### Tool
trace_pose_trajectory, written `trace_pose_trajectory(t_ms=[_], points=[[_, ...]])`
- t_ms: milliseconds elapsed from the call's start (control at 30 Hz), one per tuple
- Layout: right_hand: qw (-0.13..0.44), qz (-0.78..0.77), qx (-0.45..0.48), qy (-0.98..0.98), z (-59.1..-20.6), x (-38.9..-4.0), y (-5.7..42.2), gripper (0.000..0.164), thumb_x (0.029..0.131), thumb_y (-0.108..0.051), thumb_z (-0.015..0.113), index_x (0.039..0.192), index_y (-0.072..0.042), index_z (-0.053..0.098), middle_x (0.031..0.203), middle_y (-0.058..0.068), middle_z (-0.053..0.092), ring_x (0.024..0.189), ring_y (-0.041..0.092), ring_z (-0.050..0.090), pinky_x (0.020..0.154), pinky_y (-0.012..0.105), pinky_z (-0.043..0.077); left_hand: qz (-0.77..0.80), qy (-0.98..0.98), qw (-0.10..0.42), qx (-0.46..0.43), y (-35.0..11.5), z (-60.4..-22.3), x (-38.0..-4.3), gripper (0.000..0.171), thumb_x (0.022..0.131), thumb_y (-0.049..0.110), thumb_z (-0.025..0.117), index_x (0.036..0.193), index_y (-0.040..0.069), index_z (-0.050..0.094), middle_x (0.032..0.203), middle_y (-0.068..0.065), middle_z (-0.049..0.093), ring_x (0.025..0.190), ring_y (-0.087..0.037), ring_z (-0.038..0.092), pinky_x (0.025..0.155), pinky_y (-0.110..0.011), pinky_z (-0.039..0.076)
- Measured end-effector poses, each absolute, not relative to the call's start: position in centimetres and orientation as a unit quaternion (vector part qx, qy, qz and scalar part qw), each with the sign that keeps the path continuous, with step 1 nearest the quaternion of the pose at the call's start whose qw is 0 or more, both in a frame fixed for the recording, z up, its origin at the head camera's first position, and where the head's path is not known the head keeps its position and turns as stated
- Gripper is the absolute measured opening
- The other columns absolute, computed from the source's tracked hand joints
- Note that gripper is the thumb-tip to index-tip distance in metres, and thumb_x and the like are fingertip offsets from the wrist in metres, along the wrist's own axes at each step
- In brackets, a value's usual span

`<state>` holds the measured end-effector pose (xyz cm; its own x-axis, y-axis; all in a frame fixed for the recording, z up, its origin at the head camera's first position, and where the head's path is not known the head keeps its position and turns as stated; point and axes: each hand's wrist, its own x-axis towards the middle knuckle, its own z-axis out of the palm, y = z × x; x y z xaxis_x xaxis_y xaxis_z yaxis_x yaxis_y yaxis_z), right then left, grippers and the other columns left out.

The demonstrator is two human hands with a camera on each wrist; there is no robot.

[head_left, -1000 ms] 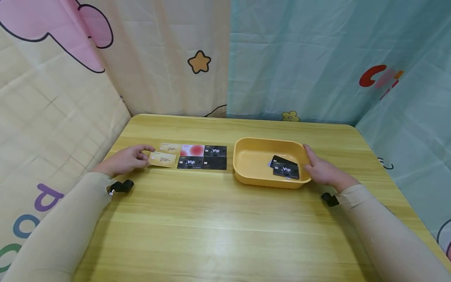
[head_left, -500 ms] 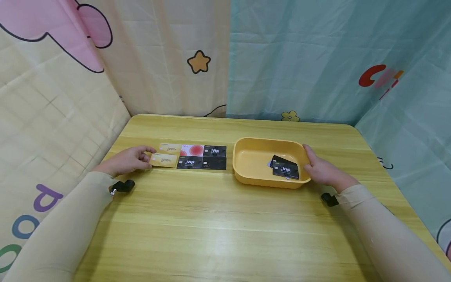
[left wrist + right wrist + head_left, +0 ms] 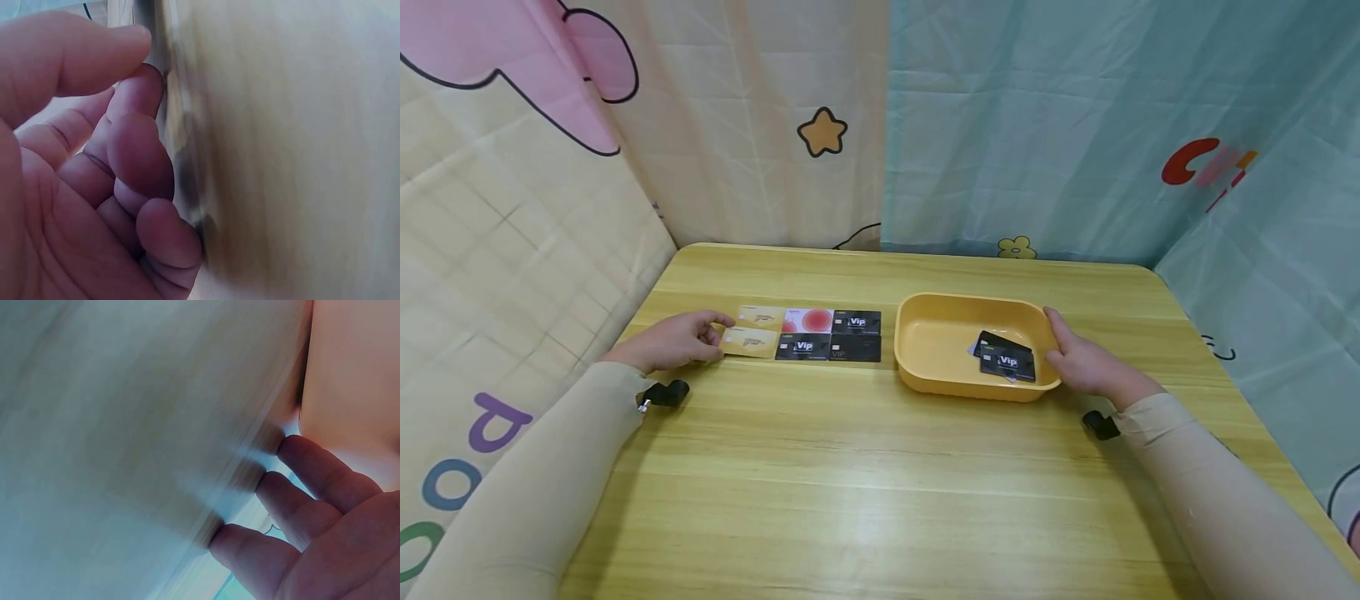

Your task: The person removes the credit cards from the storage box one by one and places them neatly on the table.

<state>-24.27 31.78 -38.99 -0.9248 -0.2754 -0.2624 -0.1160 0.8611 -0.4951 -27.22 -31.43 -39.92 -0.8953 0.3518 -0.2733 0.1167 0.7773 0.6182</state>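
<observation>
In the head view, with twelve o'clock at the table's far edge, the left hand [image 3: 677, 343] has its fingertips at the nine o'clock edge of the near gold card [image 3: 749, 342], fingers bent with a narrow gap; I cannot tell whether they pinch it. The right hand [image 3: 1090, 362] grips the rim of the yellow tray [image 3: 947, 387] at its three o'clock end.

The far gold card [image 3: 762, 316] lies at about one o'clock from the near one, the pink card [image 3: 809, 321] at about two. A black Vip card [image 3: 802, 347] sits just beside it at three, with two more black cards [image 3: 855, 348] farther right. Inside the tray, toward four o'clock, overlapping cards [image 3: 1008, 363] lie, a black one on top. Everything rests on the wooden table [image 3: 880, 467]; printed curtains [image 3: 985, 133] hang beyond, at twelve.
</observation>
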Motion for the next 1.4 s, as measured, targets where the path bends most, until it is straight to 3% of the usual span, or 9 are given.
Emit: trace_pose_trajectory(t_ms=[800,1033,1400], points=[[0.171,-0.253,-0.099,0.947,-39.14,-24.21,31.75,0.081,0.104,-0.014,0.038,0.165,0.0,-0.014,0.166,0.042,0.015,0.141,0.051,0.041,0.119,0.067,0.031,0.287,0.929,0.19,0.137,-31.03,-39.65,-27.26,0.052,0.096,0.015,0.074,0.141,-0.004,0.056,0.096,-0.007,0.062,0.084,-0.017,0.054,0.071,-0.027,0.045],[0.166,-0.245,-0.101,0.95,-39.16,-24.2,31.83,0.079,0.104,-0.014,0.036,0.165,0.001,-0.013,0.165,0.043,0.016,0.139,0.052,0.043,0.118,0.067,0.032,0.273,0.932,0.19,0.141,-30.9,-39.89,-27.19,0.06,0.092,0.027,0.082,0.139,-0.001,0.057,0.098,-0.005,0.061,0.09,-0.018,0.055,0.083,-0.034,0.043],[0.172,-0.247,-0.097,0.949,-39.05,-24.23,31.73,0.081,0.103,-0.015,0.037,0.165,0.0,-0.014,0.165,0.043,0.015,0.142,0.053,0.041,0.119,0.068,0.03,0.261,0.938,0.179,0.143,-30.76,-40.0,-27.2,0.046,0.095,0.024,0.078,0.133,0.003,0.062,0.095,-0.003,0.06,0.088,-0.018,0.054,0.084,-0.037,0.042]])
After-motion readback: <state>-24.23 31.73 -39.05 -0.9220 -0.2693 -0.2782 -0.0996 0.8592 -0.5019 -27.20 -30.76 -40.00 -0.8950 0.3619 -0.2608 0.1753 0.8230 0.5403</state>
